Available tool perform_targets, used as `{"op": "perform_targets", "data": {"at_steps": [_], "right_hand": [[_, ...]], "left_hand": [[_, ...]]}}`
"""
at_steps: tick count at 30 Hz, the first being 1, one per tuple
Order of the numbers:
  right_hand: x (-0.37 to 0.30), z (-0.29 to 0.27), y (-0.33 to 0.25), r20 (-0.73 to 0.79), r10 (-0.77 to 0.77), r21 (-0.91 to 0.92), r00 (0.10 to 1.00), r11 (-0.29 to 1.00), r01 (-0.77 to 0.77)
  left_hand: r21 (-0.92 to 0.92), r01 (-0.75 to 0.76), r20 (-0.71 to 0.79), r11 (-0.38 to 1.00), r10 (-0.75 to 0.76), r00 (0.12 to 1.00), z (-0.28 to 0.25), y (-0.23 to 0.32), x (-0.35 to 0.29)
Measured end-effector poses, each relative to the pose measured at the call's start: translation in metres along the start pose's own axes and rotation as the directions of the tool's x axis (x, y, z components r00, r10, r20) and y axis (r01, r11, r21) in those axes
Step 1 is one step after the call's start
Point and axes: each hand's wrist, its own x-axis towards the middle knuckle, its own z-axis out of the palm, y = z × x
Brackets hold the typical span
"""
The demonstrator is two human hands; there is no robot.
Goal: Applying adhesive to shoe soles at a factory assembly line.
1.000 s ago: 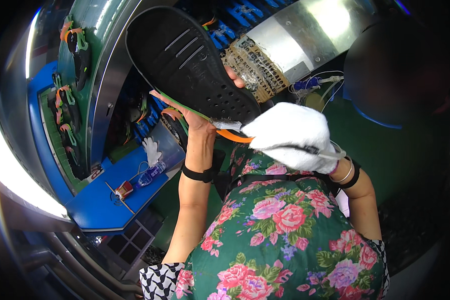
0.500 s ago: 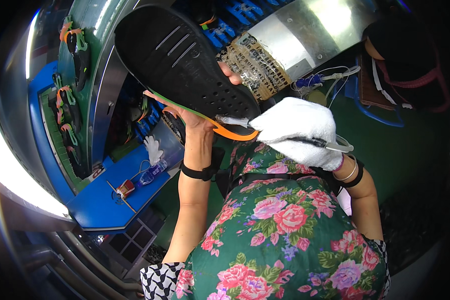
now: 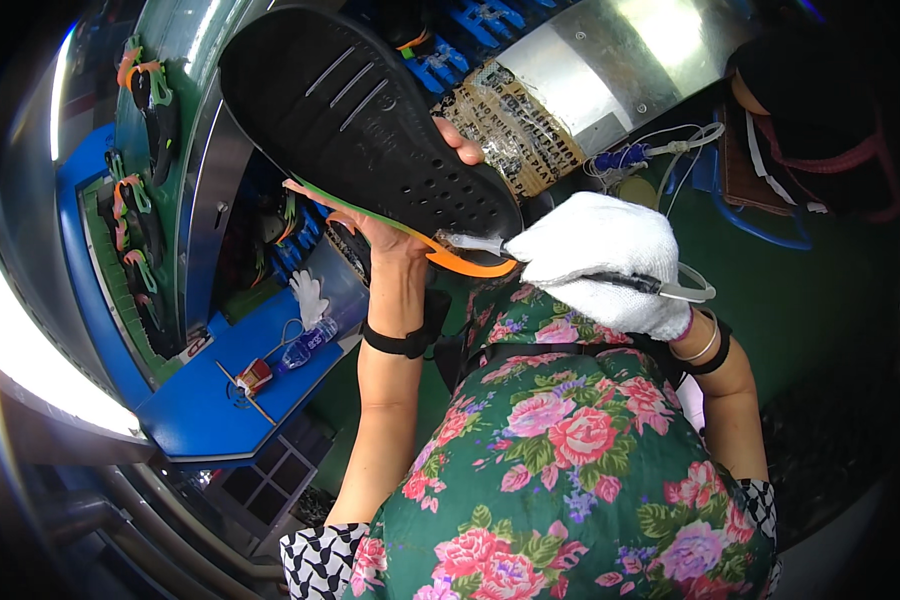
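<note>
Floral apron (image 3: 560, 440) nearest. Right hand (image 3: 605, 260), fuzzy white glove (image 3: 595, 240), closed around slim tool (image 3: 478, 243), pale tip at narrow end of black sole (image 3: 370, 135). Left hand (image 3: 385, 235), bare, grips sole, raised ahead of apron: smooth, rounded, round holes, thin slots, orange rim (image 3: 465, 265). Beyond: blue tabletop (image 3: 200, 410), limp glove (image 3: 310, 297).

The left hand (image 3: 380, 235) is gripping a black sole (image 3: 360, 135) at eleven o'clock from mid-view; the gloved right hand (image 3: 605, 260), near three, is holding a brush-like tool (image 3: 478, 244) by the sole's orange edge (image 3: 468, 266). A blue table (image 3: 195, 415) is standing toward eight.
</note>
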Motion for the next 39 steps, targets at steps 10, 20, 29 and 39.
{"op": "perform_targets", "data": {"at_steps": [10, 20, 29, 39], "right_hand": [[-0.001, -0.002, -0.003, 0.023, -0.013, 0.01, 1.0, 1.0, 0.013], [-0.007, -0.008, -0.003, 0.013, -0.021, -0.008, 1.0, 1.0, 0.021], [-0.007, -0.011, -0.006, 0.025, -0.071, -0.001, 0.997, 0.997, 0.071], [-0.007, 0.01, -0.008, -0.013, -0.235, -0.15, 0.972, 0.961, 0.23]], "left_hand": [[-0.013, 0.014, -0.008, 1.0, -0.014, 1.0, 0.009, -0.004, 0.003], [0.067, 0.014, 0.058, 0.998, -0.018, 0.998, 0.005, -0.004, 0.008], [0.067, 0.076, 0.014, 0.995, -0.078, 0.997, -0.001, -0.004, 0.01], [-0.008, 0.083, -0.054, 0.996, -0.084, 0.995, -0.009, -0.012, 0.007]]}}
